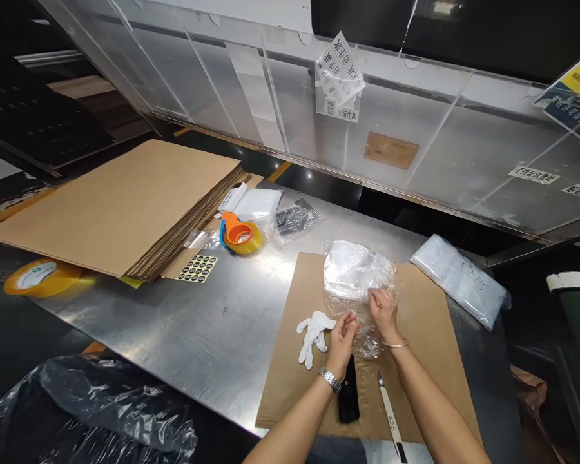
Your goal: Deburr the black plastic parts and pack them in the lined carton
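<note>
On a brown cardboard sheet [425, 335] lies a stack of clear plastic bags [352, 267], with crumpled clear film spreading below it. My right hand [384, 314] pinches the clear plastic near the stack's lower right corner. My left hand [342, 341], with a metal-band watch at the wrist, has its fingers curled on the film just lower left. A white glove [313, 336] lies beside that hand. Under the left wrist sits a black, phone-shaped object [349, 396], partly hidden. Between my forearms rests a slim white-handled knife [389, 412] marked A26.
A tall stack of flat cardboard [125, 200] covers the table's left. Near it are an orange tape dispenser [239, 233], a tape roll [41, 277] and a sticker sheet [198, 269]. A wrapped plastic pack [459, 277] lies right. A clear panel [290, 96] stands behind.
</note>
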A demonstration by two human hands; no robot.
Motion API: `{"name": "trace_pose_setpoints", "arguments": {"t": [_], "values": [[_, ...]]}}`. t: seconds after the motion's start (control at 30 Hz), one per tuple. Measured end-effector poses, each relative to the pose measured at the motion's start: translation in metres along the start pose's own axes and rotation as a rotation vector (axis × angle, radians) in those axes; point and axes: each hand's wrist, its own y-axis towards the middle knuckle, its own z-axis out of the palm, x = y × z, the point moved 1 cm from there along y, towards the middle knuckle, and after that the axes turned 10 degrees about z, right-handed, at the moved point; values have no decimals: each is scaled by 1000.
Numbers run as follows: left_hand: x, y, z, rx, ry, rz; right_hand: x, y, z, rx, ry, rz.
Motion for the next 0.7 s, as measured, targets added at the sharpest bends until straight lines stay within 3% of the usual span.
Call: {"name": "trace_pose_setpoints", "arguments": {"t": [0.13,0.27,0.33,0.47,0.57,0.7], "values": [[-5,2,10,57,-130,-59,42,-58,-15,104,51,-115],[-10,-8,0,118,-192,-176,69,-105,-25,188,147,-126],[-14,-18,-12,135,-197,-225,68,-116,-35,178,203,-53],[-24,-43,-38,183,-163,-311,46,-115,-54,112,289,235],[-30,-58,-53,218,-105,-338,34,-110,-60,278,385,361],[-34,-68,-66,221,22,-299,37,-115,-64,515,512,420]]}}
